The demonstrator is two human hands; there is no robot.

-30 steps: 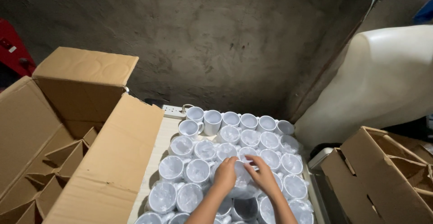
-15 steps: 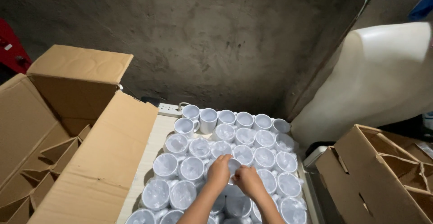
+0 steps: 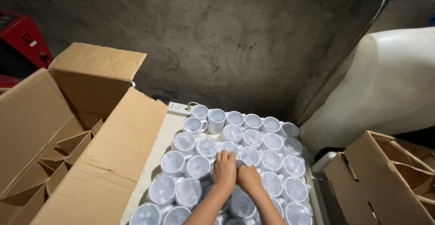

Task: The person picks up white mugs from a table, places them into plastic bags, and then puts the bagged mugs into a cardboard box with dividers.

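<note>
Several white mugs (image 3: pixel 216 120) stand packed together on a pale table (image 3: pixel 159 139); most wear clear plastic wrap, a few at the back are bare. My left hand (image 3: pixel 224 168) and my right hand (image 3: pixel 249 178) press together over one wrapped mug (image 3: pixel 236 161) in the middle of the cluster, fingers curled down onto it. That mug is mostly hidden under my hands, so I cannot tell how firmly they hold it.
An open cardboard box (image 3: pixel 77 143) with divider cells stands to the left. A second open box (image 3: pixel 389 175) stands at the right. A white power strip (image 3: pixel 179 109) lies at the table's back edge. A large cream rounded form (image 3: pixel 385 84) leans at right, a red object (image 3: pixel 20 39) far left.
The camera has shifted, so the mugs sit lower and nearer the centre. My hands have closed in together on one mug in the middle of the cluster.
</note>
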